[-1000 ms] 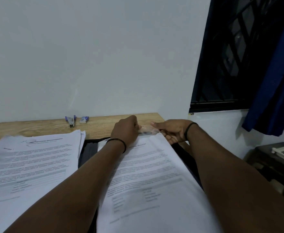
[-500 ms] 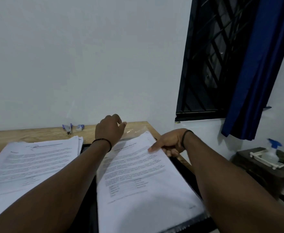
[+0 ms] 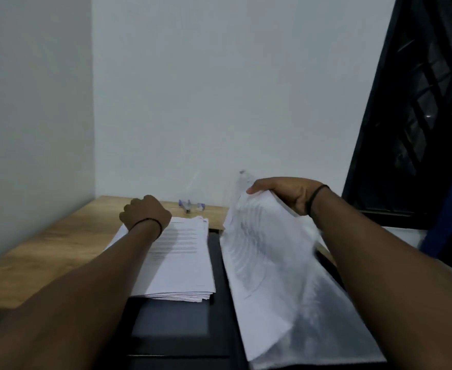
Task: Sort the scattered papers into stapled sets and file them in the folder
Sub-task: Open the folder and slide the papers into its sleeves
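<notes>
Right hand (image 3: 286, 194) pinched top edge of lifted paper set (image 3: 259, 257) over black folder (image 3: 182, 324), likely for filing; left hand (image 3: 146, 212), curled into fist, pinned paper stack (image 3: 182, 260) on counter (image 3: 59, 236)

Right hand (image 3: 286, 194) now lifting the sheet (image 3: 259, 249) (blurred); left hand (image 3: 144, 212) onto stack (image 3: 182, 257)

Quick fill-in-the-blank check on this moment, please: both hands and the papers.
1. The right hand lifts the top edge of a ____ sheet.
2. The left hand rests as a closed ____ on the paper stack.
3. The stapler lies by the ____.
Missing: plastic; fist; wall.
</notes>
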